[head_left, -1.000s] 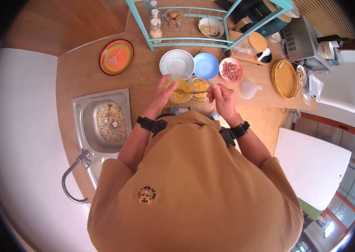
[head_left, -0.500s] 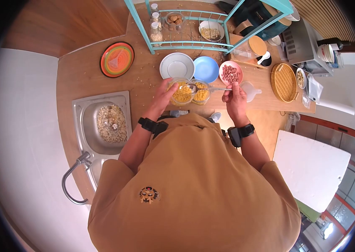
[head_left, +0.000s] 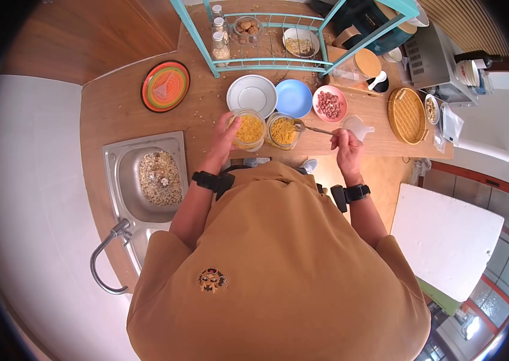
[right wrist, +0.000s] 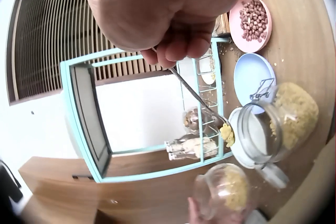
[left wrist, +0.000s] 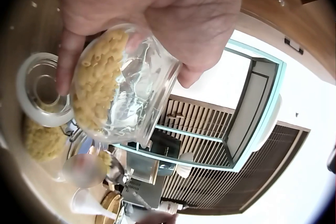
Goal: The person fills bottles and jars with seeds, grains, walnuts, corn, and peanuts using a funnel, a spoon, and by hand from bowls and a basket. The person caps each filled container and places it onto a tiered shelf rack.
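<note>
My left hand (head_left: 222,143) grips a clear jar of yellow macaroni (left wrist: 97,85), its fingers and thumb around the wall. Close to its right stands a clip-lid glass jar (head_left: 283,144), also holding macaroni. Between the fingers of my right hand (head_left: 348,151) is the handle of a metal spoon (right wrist: 191,91). A few pieces of macaroni (right wrist: 227,134) lie in the spoon's bowl, which is over the mouth of the clip-lid jar in the head view.
Behind the jars are a white bowl (head_left: 252,96), a blue plate (head_left: 294,98) and a pink bowl of peanuts (head_left: 330,103). A plastic funnel (head_left: 358,127) lies right. A turquoise rack (head_left: 266,62) stands farther back; a sink (head_left: 146,135) is left.
The spoon has come out of the left jar and moved right, over the clip-lid jar. My right hand has shifted right with it. The left hand still holds its jar.
</note>
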Available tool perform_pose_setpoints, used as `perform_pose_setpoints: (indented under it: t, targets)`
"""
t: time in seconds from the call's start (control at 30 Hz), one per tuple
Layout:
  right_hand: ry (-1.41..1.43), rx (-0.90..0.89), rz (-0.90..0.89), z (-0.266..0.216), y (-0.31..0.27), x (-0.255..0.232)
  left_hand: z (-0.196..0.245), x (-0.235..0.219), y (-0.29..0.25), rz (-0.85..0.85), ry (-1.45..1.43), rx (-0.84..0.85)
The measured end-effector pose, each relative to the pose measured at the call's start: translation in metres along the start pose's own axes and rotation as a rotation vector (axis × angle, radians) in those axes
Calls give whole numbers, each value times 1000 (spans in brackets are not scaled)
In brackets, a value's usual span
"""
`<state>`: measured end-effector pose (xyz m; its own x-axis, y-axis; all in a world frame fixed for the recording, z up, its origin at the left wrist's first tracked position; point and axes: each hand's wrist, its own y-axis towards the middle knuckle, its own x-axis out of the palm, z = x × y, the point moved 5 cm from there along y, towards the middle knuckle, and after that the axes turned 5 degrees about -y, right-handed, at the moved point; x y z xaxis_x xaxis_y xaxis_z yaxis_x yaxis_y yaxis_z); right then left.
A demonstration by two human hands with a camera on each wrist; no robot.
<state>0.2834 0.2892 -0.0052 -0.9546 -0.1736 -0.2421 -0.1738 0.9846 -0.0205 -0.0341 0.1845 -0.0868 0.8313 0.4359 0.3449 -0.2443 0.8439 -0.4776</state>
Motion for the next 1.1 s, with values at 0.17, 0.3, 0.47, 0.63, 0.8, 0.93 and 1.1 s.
perform_pose_setpoints:
  t: [0.17,0.3,0.47,0.63,0.8,0.93,1.1]
  targets:
    - [-280,-288,-105,-35,-8,8,-2,0,1,-17,7,25]
    - [13,-213,71,-52,-10,-3,-6,-3,6,-40,89,91]
    - [-66,-367,-212,-101,-12,39,-4,13,0,-149,109,33]
    - [-394,-759,-340,-102,-21,78,-2,23,-4,-196,172,64]
    - [-32,-148,-371,-56,-17,82,2,22,-9,-185,118,84]
    - [195,102,-260,-35,-12,78,9,25,-12,-194,86,93]
    - [353,204,-158,-15,-1,62,7,27,-8,-210,49,94]
